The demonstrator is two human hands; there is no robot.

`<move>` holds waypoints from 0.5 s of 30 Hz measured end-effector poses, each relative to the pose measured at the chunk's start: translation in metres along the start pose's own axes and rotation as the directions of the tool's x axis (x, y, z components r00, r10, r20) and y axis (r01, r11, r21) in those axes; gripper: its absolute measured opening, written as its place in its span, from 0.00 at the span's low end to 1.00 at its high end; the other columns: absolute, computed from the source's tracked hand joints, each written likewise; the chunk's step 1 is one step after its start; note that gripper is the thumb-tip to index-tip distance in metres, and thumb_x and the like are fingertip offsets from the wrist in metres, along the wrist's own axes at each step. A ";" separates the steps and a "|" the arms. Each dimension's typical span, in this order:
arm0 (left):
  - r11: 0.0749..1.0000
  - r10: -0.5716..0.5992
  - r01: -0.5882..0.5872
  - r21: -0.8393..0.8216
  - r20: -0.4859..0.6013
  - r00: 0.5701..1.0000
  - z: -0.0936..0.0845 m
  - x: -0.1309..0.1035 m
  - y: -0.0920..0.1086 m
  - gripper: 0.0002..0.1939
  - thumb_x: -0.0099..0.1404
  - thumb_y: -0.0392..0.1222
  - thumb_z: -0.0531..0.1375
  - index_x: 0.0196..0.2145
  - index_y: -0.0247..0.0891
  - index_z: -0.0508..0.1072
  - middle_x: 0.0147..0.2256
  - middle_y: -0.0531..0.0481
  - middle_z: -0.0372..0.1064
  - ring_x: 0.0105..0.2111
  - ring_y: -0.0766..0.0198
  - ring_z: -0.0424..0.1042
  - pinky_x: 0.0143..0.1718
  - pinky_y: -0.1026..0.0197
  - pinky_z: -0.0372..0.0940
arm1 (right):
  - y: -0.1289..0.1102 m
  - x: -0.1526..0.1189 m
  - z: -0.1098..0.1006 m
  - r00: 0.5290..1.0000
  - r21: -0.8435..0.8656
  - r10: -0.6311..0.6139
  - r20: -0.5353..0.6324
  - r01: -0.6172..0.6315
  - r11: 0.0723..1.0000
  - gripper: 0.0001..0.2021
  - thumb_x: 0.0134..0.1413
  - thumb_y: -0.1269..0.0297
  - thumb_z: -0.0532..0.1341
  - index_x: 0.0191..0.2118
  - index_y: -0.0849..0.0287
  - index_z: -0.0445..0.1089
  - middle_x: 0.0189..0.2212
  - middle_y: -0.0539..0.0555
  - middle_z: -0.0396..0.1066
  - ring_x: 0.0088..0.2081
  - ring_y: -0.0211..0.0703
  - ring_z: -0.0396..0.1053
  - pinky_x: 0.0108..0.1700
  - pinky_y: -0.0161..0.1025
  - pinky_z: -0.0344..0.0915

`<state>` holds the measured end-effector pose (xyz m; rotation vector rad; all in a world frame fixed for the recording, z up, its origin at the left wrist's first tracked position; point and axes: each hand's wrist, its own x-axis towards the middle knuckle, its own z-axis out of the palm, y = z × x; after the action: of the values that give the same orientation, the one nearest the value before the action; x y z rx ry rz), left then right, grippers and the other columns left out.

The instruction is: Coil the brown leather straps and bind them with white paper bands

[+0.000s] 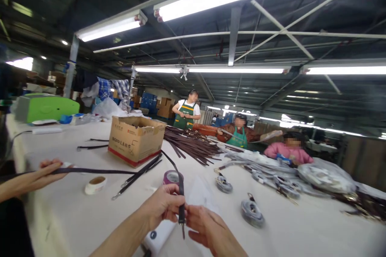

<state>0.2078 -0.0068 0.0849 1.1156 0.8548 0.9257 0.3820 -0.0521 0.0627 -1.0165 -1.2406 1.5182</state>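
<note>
My left hand point(164, 204) pinches a narrow dark strap point(181, 192) between thumb and fingers. A small metal piece hangs at the strap's lower end; the rest arches up and back towards the cardboard box. From the right, my right hand point(209, 227) comes up to the strap near that end, fingers stretched and partly apart, fingertips at its edge. Just behind my left hand is a purple-rimmed tape roll point(171, 177). Below lies a white device point(161, 237), partly covered by my forearm. More dark straps point(137, 176) with metal ends lie beside the box.
Another person's hand point(45, 174) at the left holds a dark strap. An open cardboard box point(135, 140), a white tape roll point(95, 184), piled brown straps point(193, 144) and wrapped coils point(252, 213) stand about. Several people work across the table; a green machine point(51, 107) sits far left.
</note>
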 end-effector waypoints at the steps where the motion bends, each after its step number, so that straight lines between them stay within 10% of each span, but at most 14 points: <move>1: 1.000 0.011 -0.011 0.001 0.001 1.000 0.007 -0.002 -0.002 0.20 0.39 0.45 0.66 0.27 0.39 0.62 0.24 0.50 0.73 0.22 0.66 0.71 0.17 0.70 0.56 | 0.001 0.001 0.005 1.000 0.026 0.022 0.020 -0.022 0.999 0.37 0.42 0.32 0.64 0.44 0.64 0.73 0.42 0.63 0.77 0.44 0.49 0.74 0.45 0.43 0.67; 7: 0.995 0.066 -0.061 0.075 -0.063 0.996 0.028 -0.006 -0.011 0.10 0.40 0.41 0.61 0.22 0.37 0.65 0.14 0.59 0.62 0.14 0.75 0.59 0.13 0.73 0.43 | 0.017 -0.004 0.008 0.986 -0.344 -0.147 -0.084 0.110 0.932 0.37 0.46 0.57 0.67 0.60 0.68 0.56 0.40 0.62 0.73 0.32 0.46 0.74 0.33 0.40 0.69; 10: 0.990 0.073 -0.058 0.129 -0.115 0.991 0.038 -0.002 -0.019 0.08 0.40 0.39 0.58 0.22 0.39 0.64 0.14 0.57 0.64 0.14 0.71 0.62 0.10 0.72 0.44 | 0.027 -0.007 0.007 0.910 -0.804 -0.412 -0.052 0.207 0.558 0.34 0.49 0.69 0.62 0.62 0.72 0.54 0.45 0.67 0.73 0.36 0.52 0.75 0.40 0.45 0.70; 15: 0.975 0.086 -0.046 0.217 -0.179 0.980 0.059 0.010 -0.034 0.07 0.43 0.36 0.58 0.21 0.41 0.60 0.11 0.60 0.58 0.12 0.68 0.61 0.09 0.70 0.51 | 0.029 -0.004 0.015 0.917 -0.989 -0.375 -0.138 -0.109 0.096 0.27 0.51 0.82 0.51 0.59 0.80 0.60 0.46 0.74 0.73 0.42 0.62 0.76 0.39 0.49 0.72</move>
<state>0.2713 -0.0243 0.0643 1.2597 1.0959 1.0247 0.3641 -0.0624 0.0365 -1.8466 -2.0297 -0.0276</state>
